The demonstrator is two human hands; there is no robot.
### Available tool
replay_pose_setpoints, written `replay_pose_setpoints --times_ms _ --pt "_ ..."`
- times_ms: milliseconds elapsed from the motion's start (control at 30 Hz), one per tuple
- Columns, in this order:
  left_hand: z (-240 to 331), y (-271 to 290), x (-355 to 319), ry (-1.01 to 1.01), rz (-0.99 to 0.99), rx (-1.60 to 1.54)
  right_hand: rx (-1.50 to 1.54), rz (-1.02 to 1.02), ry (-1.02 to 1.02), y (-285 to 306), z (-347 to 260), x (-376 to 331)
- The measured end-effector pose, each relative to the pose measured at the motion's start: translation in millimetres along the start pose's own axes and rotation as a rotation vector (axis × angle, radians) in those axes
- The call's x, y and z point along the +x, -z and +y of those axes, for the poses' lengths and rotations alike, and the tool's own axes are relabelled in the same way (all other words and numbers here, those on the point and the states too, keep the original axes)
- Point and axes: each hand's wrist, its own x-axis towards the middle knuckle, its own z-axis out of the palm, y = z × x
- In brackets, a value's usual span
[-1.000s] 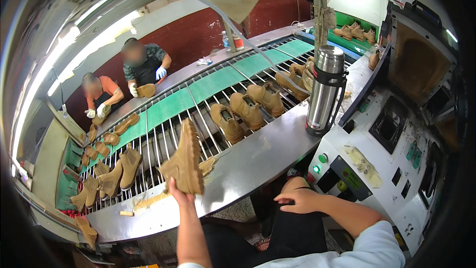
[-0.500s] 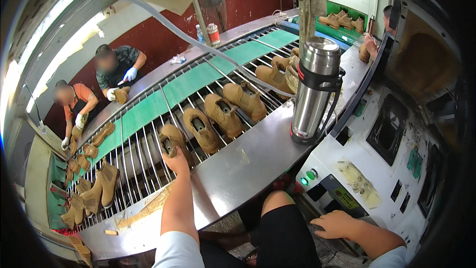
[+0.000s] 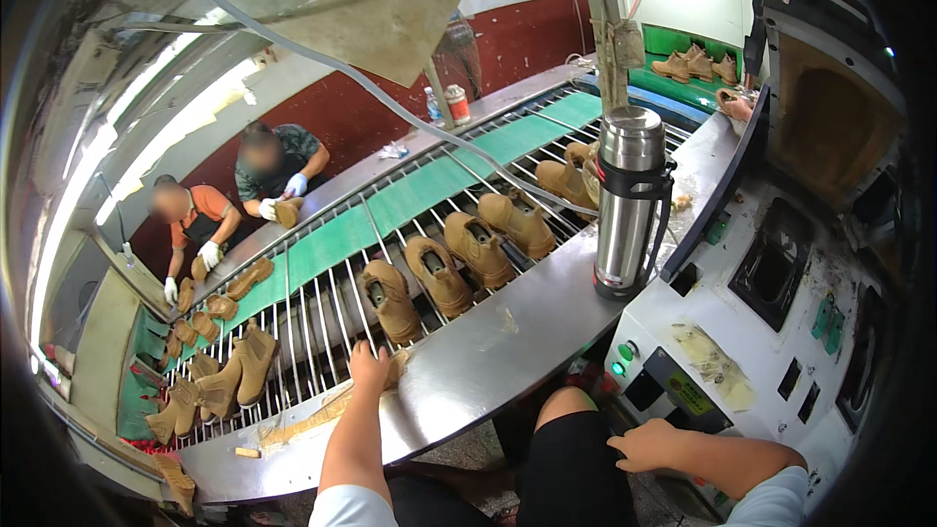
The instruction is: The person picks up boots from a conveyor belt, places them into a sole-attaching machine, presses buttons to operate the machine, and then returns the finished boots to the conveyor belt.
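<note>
My left hand (image 3: 368,369) reaches over the near edge of the roller conveyor (image 3: 317,327). Its fingers show a little apart, with nothing seen between them. Just above it stands a tan ankle boot (image 3: 392,307), first in a slanting row with more tan boots (image 3: 436,278) to its right. A tan patch (image 3: 397,368), partly covered by my wrist, lies on the metal edge; I cannot make out what it is. Near my right knee, my right hand (image 3: 652,446) hangs beside the white machine (image 3: 703,356), fingers loosely bent and holding nothing visible.
A steel flask (image 3: 625,200) stands on the metal ledge (image 3: 488,337). Several boots (image 3: 256,363) cluster at the conveyor's left end. Across the green belt strip (image 3: 420,200), two gloved co-workers (image 3: 278,166) handle shoes. A grey hose (image 3: 390,93) hangs over the conveyor.
My left hand has drawn back toward me from the nearest boot it was touching. That boot stays on the rollers. The view has shifted; my right hand stays by my knee.
</note>
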Motion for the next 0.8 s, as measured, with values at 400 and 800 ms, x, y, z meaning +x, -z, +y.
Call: replay_pose_setpoints --times_ms 400,800 --pt "-38 60 -150 0.138 0.347 0.032 -0.061 0.041 0.071 -15 11 6" --pt "-19 71 -142 0.368 0.226 0.055 -0.075 0.009 0.158 -35 16 8"
